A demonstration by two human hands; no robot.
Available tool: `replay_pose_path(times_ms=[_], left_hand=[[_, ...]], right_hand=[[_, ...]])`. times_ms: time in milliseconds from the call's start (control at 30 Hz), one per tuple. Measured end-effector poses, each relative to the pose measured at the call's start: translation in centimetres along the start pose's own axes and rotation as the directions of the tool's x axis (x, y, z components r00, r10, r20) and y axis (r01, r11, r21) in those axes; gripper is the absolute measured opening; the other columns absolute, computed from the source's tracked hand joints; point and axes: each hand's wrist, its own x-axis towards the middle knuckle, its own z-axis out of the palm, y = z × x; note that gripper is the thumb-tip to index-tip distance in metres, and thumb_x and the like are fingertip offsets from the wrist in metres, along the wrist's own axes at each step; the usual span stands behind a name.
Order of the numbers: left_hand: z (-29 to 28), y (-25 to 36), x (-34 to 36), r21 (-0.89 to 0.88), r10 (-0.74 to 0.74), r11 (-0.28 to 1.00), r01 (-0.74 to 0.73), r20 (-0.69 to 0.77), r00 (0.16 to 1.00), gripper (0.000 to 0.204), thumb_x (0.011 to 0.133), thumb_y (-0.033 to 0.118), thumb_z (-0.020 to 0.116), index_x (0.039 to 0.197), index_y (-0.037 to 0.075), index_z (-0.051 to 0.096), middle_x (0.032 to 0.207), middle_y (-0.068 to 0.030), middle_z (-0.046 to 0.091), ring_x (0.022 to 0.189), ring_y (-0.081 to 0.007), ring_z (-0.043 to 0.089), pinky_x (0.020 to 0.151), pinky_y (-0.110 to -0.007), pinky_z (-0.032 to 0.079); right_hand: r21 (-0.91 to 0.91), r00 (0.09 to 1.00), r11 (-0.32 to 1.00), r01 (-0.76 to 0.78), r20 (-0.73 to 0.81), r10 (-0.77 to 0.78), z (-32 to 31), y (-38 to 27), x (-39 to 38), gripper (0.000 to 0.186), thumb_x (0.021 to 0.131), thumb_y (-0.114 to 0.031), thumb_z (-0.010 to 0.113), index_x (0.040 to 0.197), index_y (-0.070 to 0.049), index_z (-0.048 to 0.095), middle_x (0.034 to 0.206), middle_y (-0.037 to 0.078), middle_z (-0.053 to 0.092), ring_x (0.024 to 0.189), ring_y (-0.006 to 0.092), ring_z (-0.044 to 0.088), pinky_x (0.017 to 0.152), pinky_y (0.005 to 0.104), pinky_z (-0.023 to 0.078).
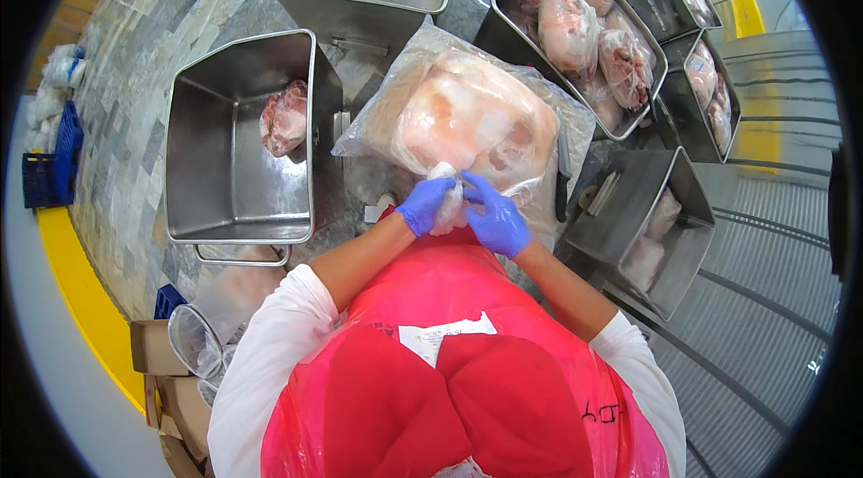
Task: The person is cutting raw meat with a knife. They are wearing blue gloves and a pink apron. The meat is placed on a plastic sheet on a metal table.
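Note:
Both my hands wear blue gloves and meet in front of my red apron. My left hand [426,206] is closed round a bunched, whitish clear plastic bag [447,208]. At its other side my right hand [497,219] pinches the same plastic with thumb and fingers. Just beyond them lies a large pale, fatty piece of meat [476,109] with clear plastic sheeting [382,123] around it; whether the bunched part belongs to that sheeting, I cannot tell. A knife [563,177] with a black handle rests at the right edge of the plastic.
A steel bin [200,154] on the left holds one piece of meat [285,118]. Another steel bin [378,6] stands at the far side. On the right, a bin [656,87] is full of bagged meat [568,31], with a smaller bin [620,208] nearer. Cardboard boxes [160,348] sit lower left.

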Motion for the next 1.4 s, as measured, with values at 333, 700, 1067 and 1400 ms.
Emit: replay_pose_path(times_ms=[333,700,1067,1400], left_hand=[[-19.1,-6.2,-0.8,-0.052,0.087,0.991,-0.127,-0.483,0.871,0.026,0.098,0.025,0.057,0.110,0.003,0.063,0.096,-0.0158,0.070,0.082,-0.0311,0.070,0.068,-0.045,0.058],[-13.5,2.8,1.3,-0.360,0.550,0.765,-0.534,-0.066,0.833,0.031,0.103,0.026,0.046,0.125,0.007,0.057,0.117,-0.0127,0.065,0.108,-0.0311,0.064,0.098,-0.047,0.054],[-3.7,12.0,-3.8,0.952,0.785,-0.154,-0.263,0.280,0.552,0.033,0.074,0.030,0.079,0.091,0.006,0.066,0.091,-0.0131,0.070,0.080,-0.0314,0.067,0.078,-0.045,0.054],[12.0,20.5,-11.4,0.877,0.843,-0.129,-0.462,0.342,0.414,0.012,0.091,0.014,0.069,0.098,0.007,0.062,0.091,-0.0051,0.061,0.085,-0.0198,0.058,0.079,-0.034,0.049]], right_hand=[[-0.021,0.905,1.000,-0.017,-0.426,0.006,-13.0,11.0,7.3,0.083,0.087,-0.030,0.081,0.153,0.000,0.042,0.150,0.024,0.052,0.137,0.0362,0.053,0.116,0.0419,0.041],[0.230,0.864,0.970,-0.076,-0.470,0.179,-8.9,12.4,8.4,0.116,0.074,-0.046,0.092,0.157,0.007,0.031,0.154,0.028,0.045,0.141,0.0335,0.049,0.117,0.0411,0.042],[0.155,0.836,0.931,-0.331,-0.409,0.365,-4.4,8.0,3.3,0.120,0.070,-0.058,0.089,0.157,0.003,0.032,0.139,0.032,0.052,0.125,0.0422,0.058,0.108,0.0474,0.049],[0.663,0.818,0.479,-0.575,0.458,0.347,-11.6,10.6,4.8,0.098,0.090,-0.082,0.050,0.155,-0.009,0.045,0.140,0.026,0.061,0.116,0.0351,0.068,0.100,0.0425,0.054]])
